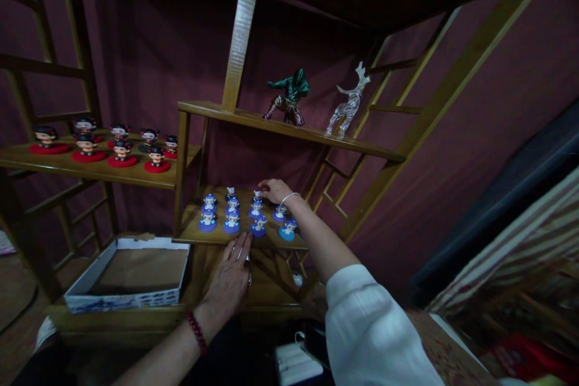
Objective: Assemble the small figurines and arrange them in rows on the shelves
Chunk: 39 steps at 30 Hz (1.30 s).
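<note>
My right hand (pixel 275 190) reaches over the lower shelf (pixel 192 230), its fingertips closed on a small white-and-dark figurine (pixel 257 195) in the back row. Purple-and-white figurines on round bases stand around it in rows, among them one at the front left (pixel 208 220) and one with a lighter blue base (pixel 287 229). My left hand (pixel 233 268) is at the front edge of that shelf, palm down with fingers bent and close together. Something thin and pale shows beside its fingers, too small to make out.
An open white box (pixel 131 301) lies below on the left. Several red-based figurines (pixel 122 154) stand on the left shelf. The upper shelf holds a green-and-bronze crouching figure (pixel 292 96) and a clear deer (pixel 348 105). A wooden post (pixel 181 175) stands left of the lower shelf.
</note>
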Each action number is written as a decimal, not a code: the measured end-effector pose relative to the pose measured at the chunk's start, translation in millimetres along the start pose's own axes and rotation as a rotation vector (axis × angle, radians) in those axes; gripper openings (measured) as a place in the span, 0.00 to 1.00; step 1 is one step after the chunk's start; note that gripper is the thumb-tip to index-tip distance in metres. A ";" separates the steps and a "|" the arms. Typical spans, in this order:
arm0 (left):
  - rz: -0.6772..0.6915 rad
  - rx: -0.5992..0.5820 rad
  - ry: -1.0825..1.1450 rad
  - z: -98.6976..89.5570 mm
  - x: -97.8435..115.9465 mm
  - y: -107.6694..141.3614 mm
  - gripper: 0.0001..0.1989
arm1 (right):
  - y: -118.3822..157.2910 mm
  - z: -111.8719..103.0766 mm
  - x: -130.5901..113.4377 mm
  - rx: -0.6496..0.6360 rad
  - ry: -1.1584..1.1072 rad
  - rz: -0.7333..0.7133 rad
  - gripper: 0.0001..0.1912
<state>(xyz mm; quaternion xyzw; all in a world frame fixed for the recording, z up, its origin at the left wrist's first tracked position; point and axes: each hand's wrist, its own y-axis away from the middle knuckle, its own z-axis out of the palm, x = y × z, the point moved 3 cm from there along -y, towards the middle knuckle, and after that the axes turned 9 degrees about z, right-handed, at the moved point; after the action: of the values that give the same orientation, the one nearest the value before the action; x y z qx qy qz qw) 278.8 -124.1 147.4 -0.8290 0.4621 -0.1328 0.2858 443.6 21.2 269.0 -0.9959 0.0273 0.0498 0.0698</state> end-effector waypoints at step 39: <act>-0.034 0.043 0.096 -12.2 7.6 -1.9 0.12 | 107.1 -41.5 28.7 0.472 -0.318 -0.027 0.15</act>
<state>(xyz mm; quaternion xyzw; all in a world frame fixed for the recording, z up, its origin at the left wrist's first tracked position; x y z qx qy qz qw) 278.3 -134.0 157.9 -0.8231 0.4580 -0.1873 0.2787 469.5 -92.0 292.4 -0.9321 0.0137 0.1967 0.3038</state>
